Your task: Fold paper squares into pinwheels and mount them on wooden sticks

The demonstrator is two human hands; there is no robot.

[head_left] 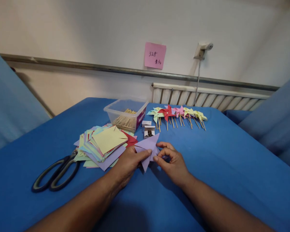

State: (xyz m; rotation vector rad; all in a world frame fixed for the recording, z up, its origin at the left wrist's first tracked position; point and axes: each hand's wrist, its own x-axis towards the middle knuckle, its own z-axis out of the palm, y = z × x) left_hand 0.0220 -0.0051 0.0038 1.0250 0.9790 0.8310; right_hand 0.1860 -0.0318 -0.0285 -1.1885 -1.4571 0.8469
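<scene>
A folded lavender paper piece (148, 149) with pointed flaps lies on the blue table (222, 167) in front of me. My left hand (128, 163) pinches its left side with thumb and fingers. The fingertips of my right hand (172, 161) hold its right edge. A stack of coloured paper squares (103, 145) sits just to the left. Several finished paper pinwheels (176, 113) on wooden sticks lie in a row further back.
Black-handled scissors (56, 172) lie at the left. A clear plastic tub (126, 113) holds wooden sticks. A small open box (149, 131) sits beside it. A pink sticky note (155, 55) hangs on the wall above a radiator (207, 96).
</scene>
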